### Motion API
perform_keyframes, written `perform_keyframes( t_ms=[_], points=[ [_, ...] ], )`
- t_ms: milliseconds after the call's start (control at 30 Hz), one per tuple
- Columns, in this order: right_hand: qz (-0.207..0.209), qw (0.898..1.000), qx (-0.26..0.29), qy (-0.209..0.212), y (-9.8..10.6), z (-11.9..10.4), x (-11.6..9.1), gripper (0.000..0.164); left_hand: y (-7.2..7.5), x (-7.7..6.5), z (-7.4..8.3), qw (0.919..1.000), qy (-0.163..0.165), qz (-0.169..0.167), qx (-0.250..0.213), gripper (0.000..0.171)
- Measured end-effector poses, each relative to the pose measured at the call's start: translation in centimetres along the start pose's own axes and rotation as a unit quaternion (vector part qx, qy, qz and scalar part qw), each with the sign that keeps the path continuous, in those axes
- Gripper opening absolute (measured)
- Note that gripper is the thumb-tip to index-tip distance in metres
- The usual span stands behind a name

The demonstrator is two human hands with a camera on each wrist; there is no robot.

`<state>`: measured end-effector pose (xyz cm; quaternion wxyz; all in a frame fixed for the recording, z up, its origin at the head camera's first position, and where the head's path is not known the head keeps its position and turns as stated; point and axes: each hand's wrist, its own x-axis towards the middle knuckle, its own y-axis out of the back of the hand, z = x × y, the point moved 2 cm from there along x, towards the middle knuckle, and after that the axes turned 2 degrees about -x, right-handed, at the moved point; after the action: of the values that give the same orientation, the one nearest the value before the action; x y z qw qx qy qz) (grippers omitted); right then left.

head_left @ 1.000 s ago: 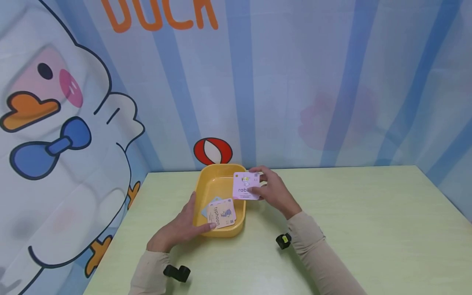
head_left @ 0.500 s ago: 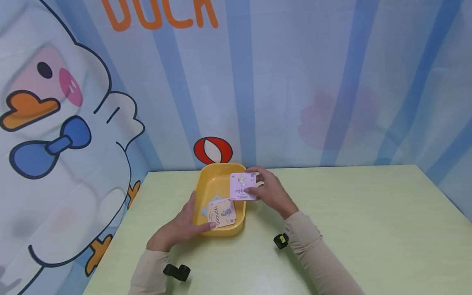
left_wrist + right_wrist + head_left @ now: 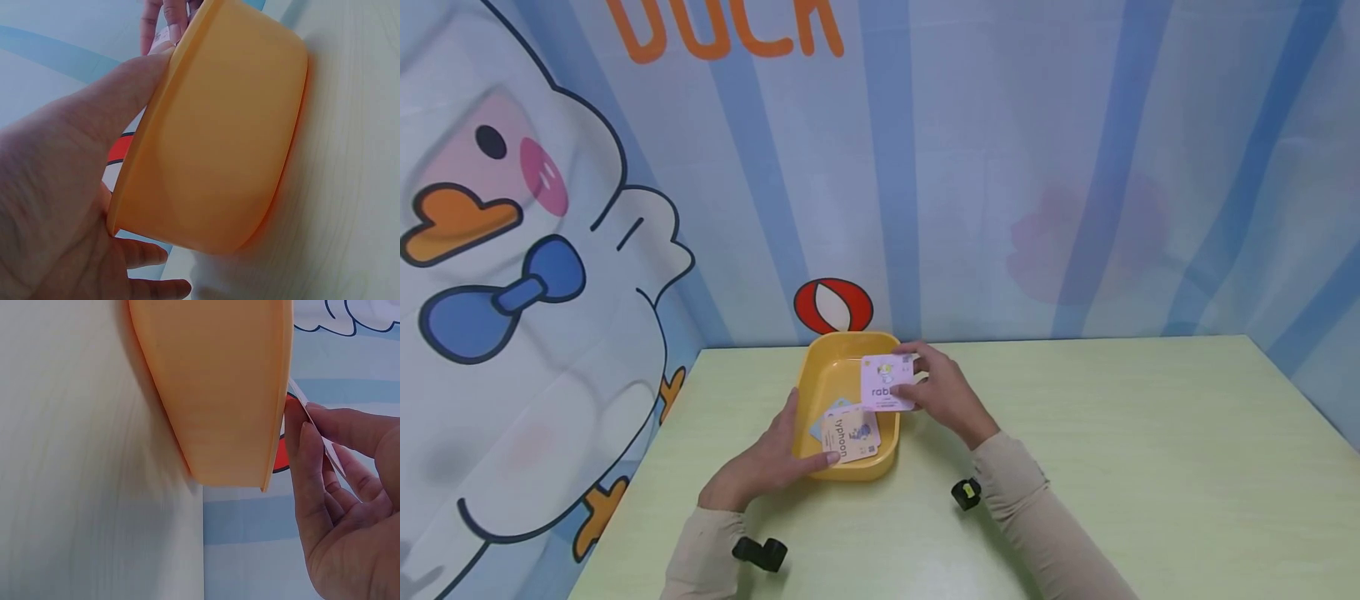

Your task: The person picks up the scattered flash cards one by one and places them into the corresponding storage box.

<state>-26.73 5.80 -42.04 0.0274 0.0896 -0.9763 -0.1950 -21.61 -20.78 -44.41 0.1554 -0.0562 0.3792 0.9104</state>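
Observation:
My right hand [image 3: 943,396] pinches a pink square card [image 3: 877,372] by its right edge. A small animal picture and the letters "rab" show on it; the thumb covers the rest of the word. The card is over the right side of a yellow plastic tub [image 3: 829,375]. In the right wrist view the card [image 3: 333,456] appears nearly edge-on between thumb and fingers, beside the rim. My left hand [image 3: 763,462] grips the tub at its near left corner, thumb over the rim. Inside lie a beige "typhoon" card [image 3: 850,435] and a partly hidden blue card [image 3: 817,427].
The tub stands on a pale wooden table [image 3: 1112,467], close to its back edge. Behind it hangs a blue striped cloth [image 3: 970,183] with a large printed duck [image 3: 535,400] on the left. Black camera mounts [image 3: 762,554] sit at both wrists.
The right hand has moved left and slightly down, carrying the pink card further over the tub, close to the cards inside. The left hand and the tub have stayed put.

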Motion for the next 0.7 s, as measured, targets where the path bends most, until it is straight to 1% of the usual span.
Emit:
perform_keyframes(
  t_ms=[467, 700],
  points=[
    [-0.004, 1.0, -0.012, -0.004, -0.78, -0.6, -0.16, 0.058, 0.04, -0.08, 0.02, 0.9999, -0.015, 0.001, -0.009, 0.123],
    [-0.01, 1.0, -0.018, -0.001, -1.02, -0.59, -0.07, 0.061, -0.02, -0.27, 0.11, 0.9998, -0.017, 0.004, -0.008, 0.124]
  ],
)
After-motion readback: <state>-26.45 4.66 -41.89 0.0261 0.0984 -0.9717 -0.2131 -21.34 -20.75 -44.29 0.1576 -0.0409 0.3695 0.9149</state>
